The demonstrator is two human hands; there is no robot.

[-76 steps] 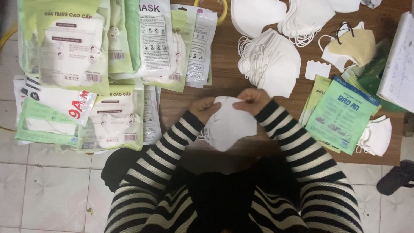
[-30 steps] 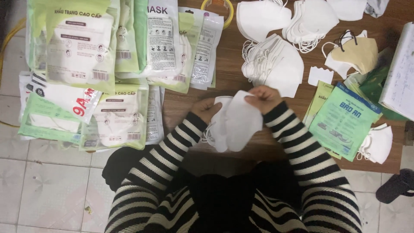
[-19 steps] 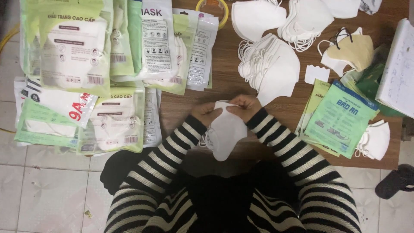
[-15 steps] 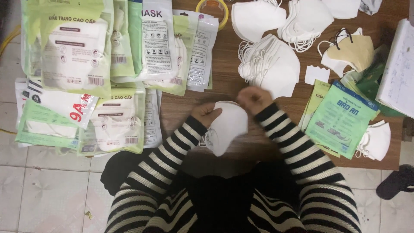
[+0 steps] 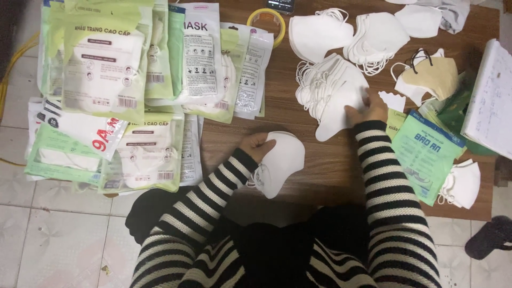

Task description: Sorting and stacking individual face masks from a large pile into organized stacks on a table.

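My left hand [image 5: 257, 146] holds a white folded face mask [image 5: 281, 164] just above the near edge of the wooden table [image 5: 277, 114]. My right hand [image 5: 366, 108] is stretched forward and rests on a fanned stack of white masks [image 5: 329, 90], fingers touching the lowest one. Both arms wear black-and-white striped sleeves.
Green and white packaged mask bags [image 5: 112, 80] cover the left side. More white mask piles [image 5: 373, 34] lie at the back, with a beige mask [image 5: 434, 77], a roll of yellow tape [image 5: 266, 21], green packets [image 5: 426, 154] and a white notebook [image 5: 493, 101] at right.
My right hand let go of the mask that both hands were holding and reached forward right onto the mask stack. My left hand kept the mask and lowered it slightly.
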